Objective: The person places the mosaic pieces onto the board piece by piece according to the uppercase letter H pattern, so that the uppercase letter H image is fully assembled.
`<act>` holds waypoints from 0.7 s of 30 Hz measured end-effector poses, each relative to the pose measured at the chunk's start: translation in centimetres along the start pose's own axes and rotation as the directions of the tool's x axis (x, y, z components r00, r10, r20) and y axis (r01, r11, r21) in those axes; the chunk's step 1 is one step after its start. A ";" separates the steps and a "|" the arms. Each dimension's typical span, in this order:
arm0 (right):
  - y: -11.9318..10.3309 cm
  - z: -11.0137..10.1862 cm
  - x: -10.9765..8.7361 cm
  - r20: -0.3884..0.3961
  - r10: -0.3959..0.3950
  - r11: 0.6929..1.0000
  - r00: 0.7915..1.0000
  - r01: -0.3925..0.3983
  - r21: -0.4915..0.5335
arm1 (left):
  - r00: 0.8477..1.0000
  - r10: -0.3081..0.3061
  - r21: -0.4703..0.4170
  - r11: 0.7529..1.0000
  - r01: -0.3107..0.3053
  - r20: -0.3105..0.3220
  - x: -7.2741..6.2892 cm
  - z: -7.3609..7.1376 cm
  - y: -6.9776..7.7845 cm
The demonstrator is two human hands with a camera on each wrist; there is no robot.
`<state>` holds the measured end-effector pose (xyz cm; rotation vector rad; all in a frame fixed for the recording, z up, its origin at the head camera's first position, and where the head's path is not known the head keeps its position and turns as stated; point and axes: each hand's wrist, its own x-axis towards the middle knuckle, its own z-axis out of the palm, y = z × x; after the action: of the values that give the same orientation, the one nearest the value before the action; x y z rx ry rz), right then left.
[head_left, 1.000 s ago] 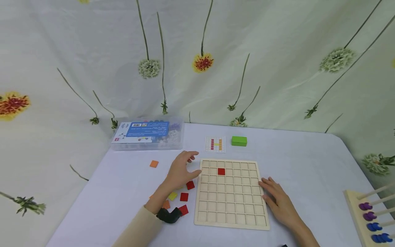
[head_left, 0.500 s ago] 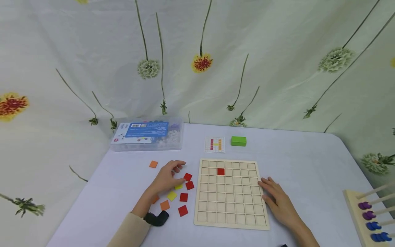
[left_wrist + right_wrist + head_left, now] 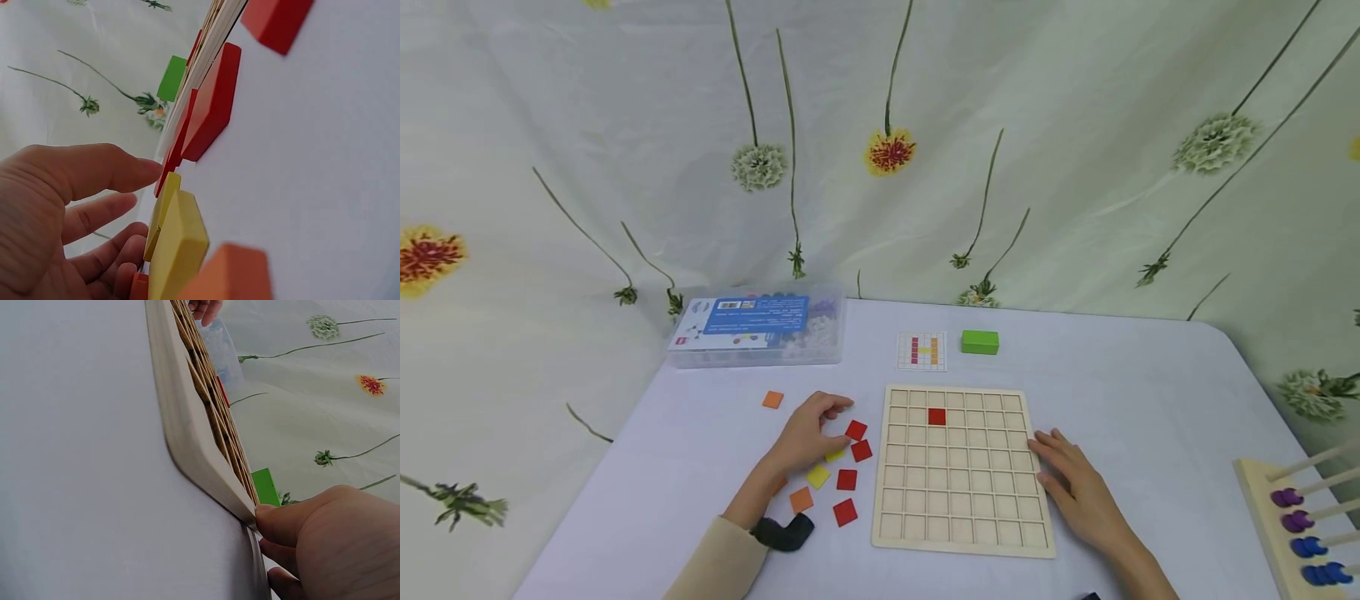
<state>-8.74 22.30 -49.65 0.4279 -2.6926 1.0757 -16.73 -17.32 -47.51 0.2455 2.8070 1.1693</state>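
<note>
My left hand [image 3: 802,432] hovers low over loose square tiles left of the board, thumb and index finger parted with nothing between them. Its thumb tip comes close to a red tile [image 3: 856,430]; a yellow tile [image 3: 179,250] lies just below it in the left wrist view. The wooden grid board [image 3: 957,552] holds one red tile [image 3: 937,417] in a cell of its second row from the back. At the board's right side, my right hand [image 3: 1075,487] rests with its fingertips on the edge, thumb [image 3: 281,522] against the rim in the right wrist view.
More red, yellow and orange tiles [image 3: 801,499] lie left of the board. Behind it are a pattern card [image 3: 922,352] and a green block [image 3: 980,342]. A clear plastic case [image 3: 756,325] stands back left, a bead rack [image 3: 1262,508] at the far right.
The left hand has moved left and nearer from the board's left edge to above the tiles, then hardly moved. The right hand stays at the board's edge.
</note>
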 end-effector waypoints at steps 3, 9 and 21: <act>0.0 0.0 0.0 0.000 -0.002 1.000 1.000 0.002 0.001 | 1.000 -0.005 0.015 1.000 0.005 -0.014 0.0 0.2 0.0; 0.0 0.0 0.1 0.006 0.012 1.000 1.000 -0.012 -0.004 | 0.999 0.014 0.051 0.999 -0.012 -0.037 0.0 0.5 0.2; -0.1 0.1 0.1 -0.007 -0.005 1.000 1.000 0.005 -0.004 | 0.997 0.057 0.040 0.998 -0.055 -0.046 0.2 0.8 -0.3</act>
<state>-8.79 22.21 -49.63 0.4290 -2.6861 1.0687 -16.80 -16.93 -48.34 0.3054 2.8845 1.1473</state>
